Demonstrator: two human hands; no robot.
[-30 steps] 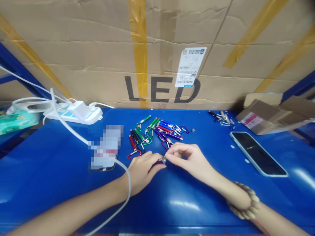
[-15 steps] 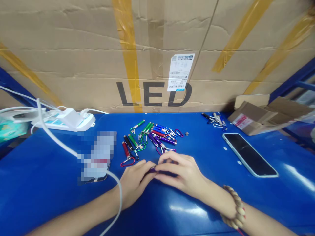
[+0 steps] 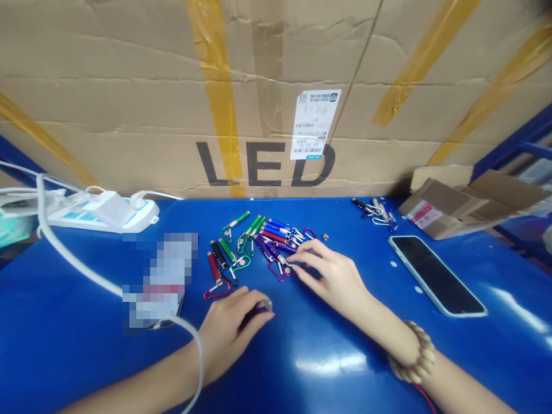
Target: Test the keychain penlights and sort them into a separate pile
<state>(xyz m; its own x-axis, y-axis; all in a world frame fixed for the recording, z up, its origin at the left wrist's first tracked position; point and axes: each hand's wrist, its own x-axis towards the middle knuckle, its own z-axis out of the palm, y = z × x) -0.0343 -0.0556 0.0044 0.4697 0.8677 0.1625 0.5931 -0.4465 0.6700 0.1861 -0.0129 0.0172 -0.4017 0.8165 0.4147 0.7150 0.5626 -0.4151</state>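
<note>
My left hand (image 3: 235, 322), low at the centre, is closed round a small purple penlight (image 3: 261, 308), its silvery end showing between thumb and forefinger. My right hand (image 3: 330, 273) has left it and is at the right side of a cluster of penlights. Its thumb and forefinger are slightly apart beside a purple penlight (image 3: 276, 250) with a purple carabiner clip (image 3: 276, 271). A small round silver disc (image 3: 287, 270) lies just under the thumb. Red (image 3: 213, 267), black (image 3: 218, 253), green (image 3: 227, 249) and blue (image 3: 280, 223) penlights with clips lie around there.
A phone (image 3: 435, 276) lies right, a blurred-out device (image 3: 166, 276) left. A white cable (image 3: 77, 253) crosses my left forearm from the power strip (image 3: 142, 215). Back right are more penlights (image 3: 374, 210) and an open carton (image 3: 444, 201). A large cardboard box (image 3: 142, 115) stands behind.
My right hand has moved away from the penlight in my left hand, up to the purple penlights. The left hand keeps its hold, and the penlight's silvery end is now exposed.
</note>
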